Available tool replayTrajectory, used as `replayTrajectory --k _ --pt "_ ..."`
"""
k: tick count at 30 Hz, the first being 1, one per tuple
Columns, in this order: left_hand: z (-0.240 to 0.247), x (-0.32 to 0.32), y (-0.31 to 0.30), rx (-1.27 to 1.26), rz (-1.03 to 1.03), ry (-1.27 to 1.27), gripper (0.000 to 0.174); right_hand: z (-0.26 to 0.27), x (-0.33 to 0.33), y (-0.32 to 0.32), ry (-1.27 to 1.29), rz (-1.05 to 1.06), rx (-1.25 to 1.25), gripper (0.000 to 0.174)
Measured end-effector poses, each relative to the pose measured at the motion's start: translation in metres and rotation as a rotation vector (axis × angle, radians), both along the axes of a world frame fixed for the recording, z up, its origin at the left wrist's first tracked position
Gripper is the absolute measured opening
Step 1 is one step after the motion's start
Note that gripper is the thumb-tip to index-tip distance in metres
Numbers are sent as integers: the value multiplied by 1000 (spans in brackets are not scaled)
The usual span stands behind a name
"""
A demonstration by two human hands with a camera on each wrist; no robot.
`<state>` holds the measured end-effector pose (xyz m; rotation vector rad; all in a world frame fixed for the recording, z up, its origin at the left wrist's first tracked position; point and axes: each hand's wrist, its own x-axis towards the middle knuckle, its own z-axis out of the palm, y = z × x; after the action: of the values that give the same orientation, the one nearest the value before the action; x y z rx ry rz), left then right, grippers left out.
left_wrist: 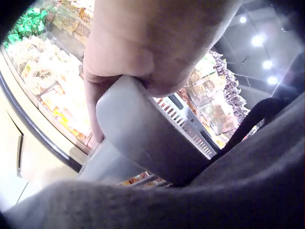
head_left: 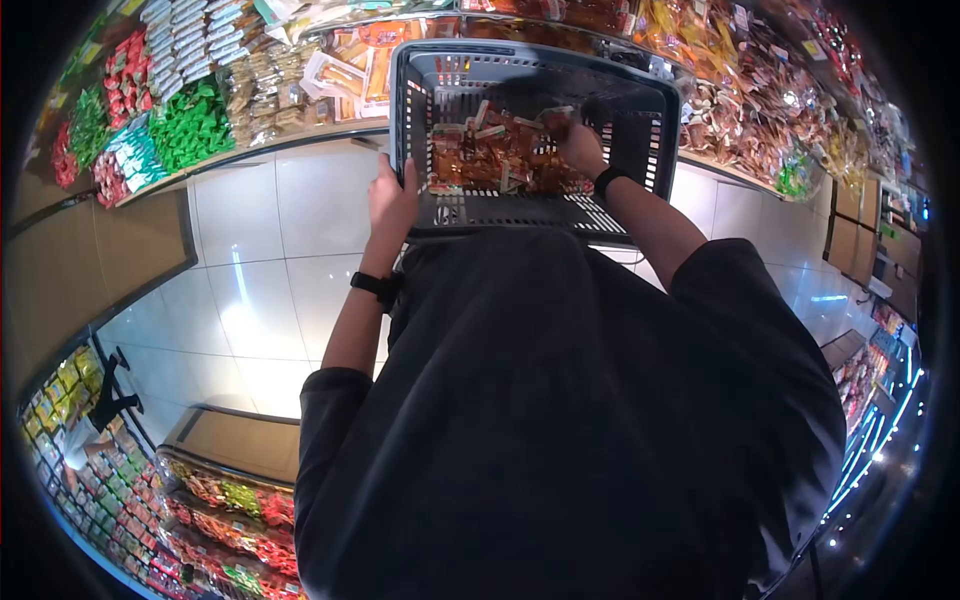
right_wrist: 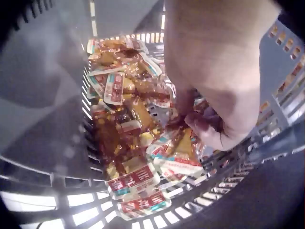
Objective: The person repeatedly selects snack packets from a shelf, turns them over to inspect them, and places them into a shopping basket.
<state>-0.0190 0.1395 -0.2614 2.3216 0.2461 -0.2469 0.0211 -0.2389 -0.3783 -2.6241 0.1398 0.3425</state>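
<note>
A dark grey plastic shopping basket (head_left: 540, 212) is in front of the person, with many small snack packets (head_left: 480, 150) piled on its bottom. My left hand (head_left: 392, 195) grips the basket's left side, and in the left wrist view the fingers wrap over the thick grey rim (left_wrist: 143, 126). Inside the basket, toward its right side, my right hand (head_left: 583, 152) pinches a small reddish-brown snack packet (head_left: 556, 122) with a pale label. The right wrist view has the thumb and curled fingers low among clear-wrapped brown packets (right_wrist: 133, 183) with red and white labels; the palm hides part of them.
Shelves of bagged snacks run beyond the basket, with green packets (head_left: 190, 125) at left and brown ones (head_left: 745, 125) at right. Pale tiled floor (head_left: 240, 290) lies at left. Another display (head_left: 235, 510) stands behind, and a person (head_left: 85, 435) is at far left.
</note>
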Motion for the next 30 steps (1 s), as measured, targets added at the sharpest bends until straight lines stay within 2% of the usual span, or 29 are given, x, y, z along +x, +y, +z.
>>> replayTrajectory --k 1,3,5,6,8,9,11,13,14,15,16,17,18,20,22,24,25,27,29,30 --pt "-2 0 0 -6 -1 7 36 13 1 11 7 -1 -6 24" --pt "-5 0 2 -23 -5 19 37 27 4 43 70 353 373 25" --pt "-4 -1 1 -23 4 11 38 45 -5 90 350 391 300 28" --pt "-4 -1 1 -16 9 20 38 33 -9 104 352 390 301 28" --pt "-4 -1 -1 -14 17 24 38 -2 -21 119 249 694 168 28" --pt "-4 -1 -1 -18 11 0 38 -9 -20 124 248 699 166 28" --pt "-5 -1 1 -17 10 -24 38 -22 -15 131 236 674 -148 28" --pt "-3 -4 1 -38 2 -6 38 -53 -10 106 -31 594 -89 25" --pt "-4 -4 0 -39 6 -2 38 -4 -1 99 19 484 -88 30" --pt "-4 -1 0 -41 12 13 37 6 7 83 -53 393 -158 33" --pt "-4 -2 0 -41 17 32 37 -28 23 54 16 266 -164 29" --pt "-2 -5 1 -42 16 39 37 6 30 44 54 206 -222 23" --pt "1 -4 1 -49 20 47 37 33 30 40 -116 55 -140 20" --pt "1 -1 -2 -65 22 52 37 20 35 1 -191 -7 -180 23" --pt "-1 -2 -1 -38 24 24 37 36 32 -2 -185 -22 -179 24" --pt "-7 -2 0 -35 14 11 37 48 15 17 -402 81 -539 31" --pt "-7 -2 0 -28 4 -8 37 45 10 28 -399 85 -539 31" --pt "-3 -3 -1 -20 12 -4 37 29 -1 55 -285 438 -248 40" --pt "-1 -4 -2 -7 20 -6 36 4 -19 82 -282 683 -105 44" --pt "-1 -3 -1 -7 17 9 36 -9 -32 96 -284 685 -101 44"
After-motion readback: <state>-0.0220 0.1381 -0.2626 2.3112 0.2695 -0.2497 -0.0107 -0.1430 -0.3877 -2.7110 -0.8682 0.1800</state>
